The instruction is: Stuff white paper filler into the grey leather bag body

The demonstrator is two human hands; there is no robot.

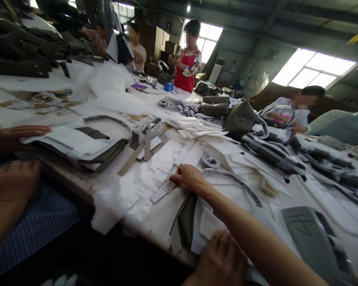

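Observation:
My right hand (pixel 187 176) reaches out over the table, its fingers curled and pinched on a pale grey strip (pixel 162 192) that lies on white padding sheets (pixel 143 178). My left hand (pixel 221 259) lies flat at the table's near edge, fingers stretched out on a white sheet (pixel 208 224) beside a dark olive leather piece (pixel 187 222). A thin dark strap (pixel 241 184) and a roll of tape (pixel 210 161) lie just beyond my right hand.
A co-worker's two hands (pixel 13 137) rest at the left beside stacked white and olive pieces (pixel 89 147). A tape dispenser (pixel 147 133), olive handbags (pixel 240 117) and straps crowd the table. Other people work at the far end and at the right. A grey panel (pixel 310 234) lies near right.

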